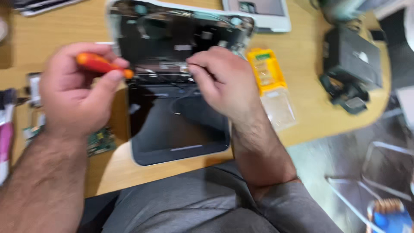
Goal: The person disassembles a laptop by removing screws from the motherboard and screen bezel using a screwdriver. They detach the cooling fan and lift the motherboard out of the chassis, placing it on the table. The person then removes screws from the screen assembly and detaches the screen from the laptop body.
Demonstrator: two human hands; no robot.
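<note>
Two hands deep in one opened laptop (172,86), mid-teardown by the look of it.

Head view: left hand (75,92) wrapped tight round one orange-handled screwdriver (101,64), tip aimed at the hinge strip; right hand (222,80) pinching something small there, too blurry to say what, maybe a cable end. Probably loosening or freeing an inner part; next move likely needs a steady tip and gentle pull. Count: one yellow parts case (267,71) right, one green circuit board (100,141) near left, one black bag (351,64) far right, one more white laptop (258,15) far.
</note>
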